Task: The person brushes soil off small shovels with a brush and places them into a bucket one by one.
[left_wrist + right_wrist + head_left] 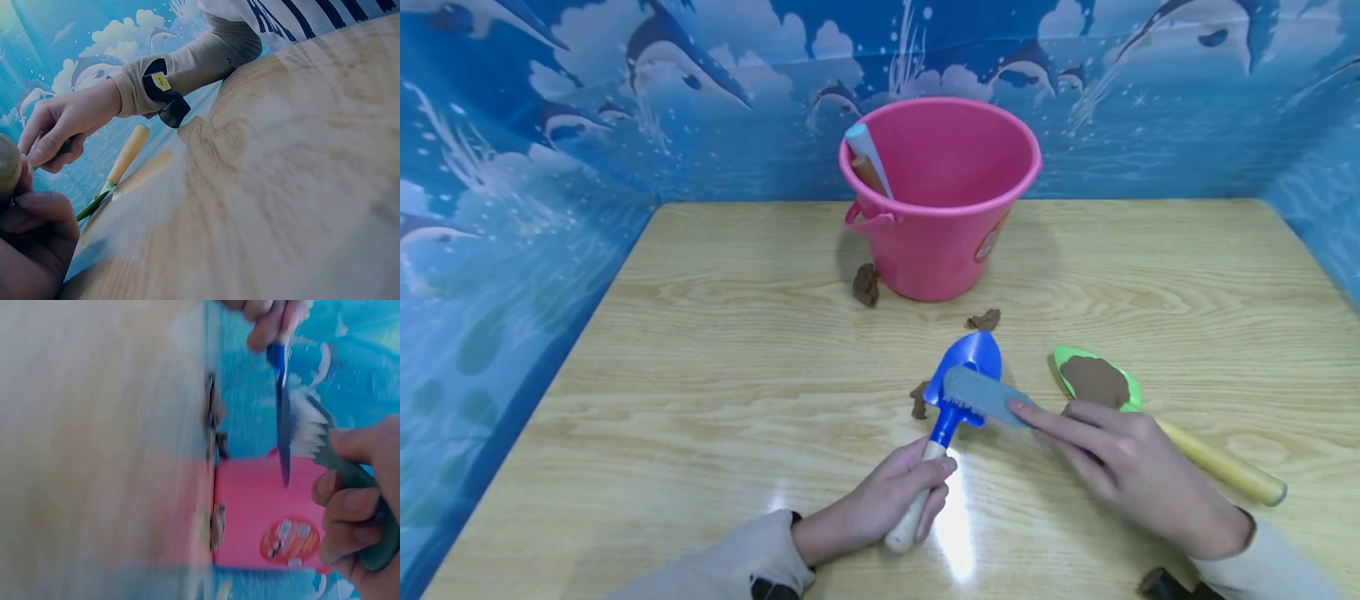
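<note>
My left hand grips the pale wooden handle of a small blue toy shovel, its blade pointing away from me. Over the blade lies a grey-green brush, held by my right hand with the forefinger stretched along its back. In the right wrist view the white bristles are right at the face of the blade, and the fingers curl round the brush handle. Beside the right hand rests a green shovel with a yellow wooden handle, brown clay-like stuff filling its scoop.
A pink bucket stands at the back of the wooden table, two handles sticking out of it. Brown lumps lie near its base, in front of it and beside the blue blade. A dolphin-printed curtain surrounds the table.
</note>
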A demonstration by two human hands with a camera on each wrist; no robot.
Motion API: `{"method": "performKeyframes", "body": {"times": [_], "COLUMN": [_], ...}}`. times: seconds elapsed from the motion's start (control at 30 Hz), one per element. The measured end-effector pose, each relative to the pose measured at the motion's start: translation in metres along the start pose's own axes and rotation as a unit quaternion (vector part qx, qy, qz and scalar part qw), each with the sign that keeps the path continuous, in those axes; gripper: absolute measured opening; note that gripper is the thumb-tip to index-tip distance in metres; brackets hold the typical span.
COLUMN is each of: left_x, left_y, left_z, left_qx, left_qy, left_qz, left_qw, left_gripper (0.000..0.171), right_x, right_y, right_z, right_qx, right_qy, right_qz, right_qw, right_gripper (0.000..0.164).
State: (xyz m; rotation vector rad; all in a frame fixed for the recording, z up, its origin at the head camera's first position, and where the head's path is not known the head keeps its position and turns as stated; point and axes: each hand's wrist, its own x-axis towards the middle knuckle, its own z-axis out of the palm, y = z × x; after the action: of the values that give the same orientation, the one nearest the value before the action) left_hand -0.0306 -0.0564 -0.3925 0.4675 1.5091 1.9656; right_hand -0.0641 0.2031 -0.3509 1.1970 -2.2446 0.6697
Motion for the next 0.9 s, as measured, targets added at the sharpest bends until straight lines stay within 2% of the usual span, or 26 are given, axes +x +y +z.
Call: {"method": "performKeyframes", "body": {"times": [0.1, 0.2, 0.3, 0.4, 0.47, 0.53, 0.63, 0.73, 0.8, 0.9], "left_x": [0.000, 0.000, 0.001, 0.000, 0.000, 0.000, 0.000, 0.001, 0.001, 0.000], "left_y": [-0.001, -0.001, -0.001, -0.001, -0.001, -0.001, -0.001, -0.002, -0.002, -0.003], "left_z": [0.000, 0.000, 0.000, 0.000, 0.000, -0.001, -0.001, -0.001, -0.001, 0.000], "left_qx": [0.010, 0.024, 0.042, 0.056, 0.056, 0.049, 0.041, 0.041, 0.044, 0.050], "left_qy": [-0.003, -0.004, -0.006, -0.009, -0.008, -0.005, -0.003, -0.006, -0.009, -0.012], "left_qz": [-0.002, -0.004, 0.002, 0.008, 0.004, -0.003, -0.007, -0.005, -0.005, -0.010], "left_qw": [0.9999, 0.9997, 0.9991, 0.9983, 0.9984, 0.9988, 0.9991, 0.9991, 0.9990, 0.9986], "left_gripper": [0.024, 0.024, 0.024, 0.024, 0.023, 0.023, 0.023, 0.023, 0.021, 0.020], "right_x": [-0.001, -0.003, -0.004, -0.005, -0.004, -0.003, 0.000, 0.002, 0.003, 0.002], "right_y": [-0.005, -0.004, 0.003, 0.009, 0.012, 0.011, 0.004, -0.007, -0.014, -0.018], "right_z": [0.003, 0.004, 0.001, -0.003, -0.005, -0.005, 0.000, 0.006, 0.009, 0.011], "right_qx": [0.007, -0.007, -0.048, -0.094, -0.109, -0.104, -0.057, -0.031, -0.034, -0.059], "right_qy": [-0.021, -0.018, -0.008, 0.000, 0.013, 0.029, 0.051, 0.032, 0.013, -0.003], "right_qz": [-0.018, -0.014, 0.014, 0.058, 0.079, 0.083, 0.040, -0.014, -0.035, -0.041], "right_qw": [1.000, 1.000, 0.999, 0.994, 0.991, 0.991, 0.996, 0.999, 0.999, 0.997], "right_gripper": [0.038, 0.038, 0.039, 0.041, 0.042, 0.043, 0.040, 0.036, 0.036, 0.038]}}
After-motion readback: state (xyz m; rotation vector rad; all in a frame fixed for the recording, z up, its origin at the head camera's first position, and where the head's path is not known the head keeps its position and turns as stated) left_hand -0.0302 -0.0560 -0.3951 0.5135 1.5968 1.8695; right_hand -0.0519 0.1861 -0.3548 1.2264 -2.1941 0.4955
